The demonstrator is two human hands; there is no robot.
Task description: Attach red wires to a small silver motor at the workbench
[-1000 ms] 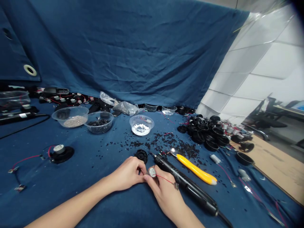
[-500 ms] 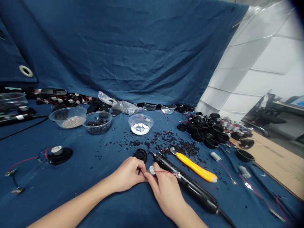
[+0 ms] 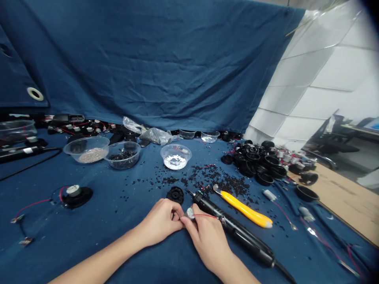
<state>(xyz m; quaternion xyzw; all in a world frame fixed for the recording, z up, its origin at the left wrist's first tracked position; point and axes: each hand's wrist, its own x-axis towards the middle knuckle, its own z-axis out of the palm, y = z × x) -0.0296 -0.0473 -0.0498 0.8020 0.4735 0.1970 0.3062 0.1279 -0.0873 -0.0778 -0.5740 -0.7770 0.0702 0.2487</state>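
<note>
Both hands meet near the front edge of the blue cloth table [image 3: 118, 221]: left hand [image 3: 160, 221] and right hand [image 3: 207, 236] pinch a small silver motor with red wire [image 3: 190, 213]. A black electric screwdriver [image 3: 237, 232] lies touching on the right, a yellow-handled knife [image 3: 245, 211] beyond. Open cloth to the left; no readable writing.

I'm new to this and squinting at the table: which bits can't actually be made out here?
- Head view: small motor, mostly covered by left hand and right hand.
- Black screwdriver: cable cut off by the bottom edge.
- Scattered black bits: too small to identify.
- Clear tub: cut by the left edge.
</note>
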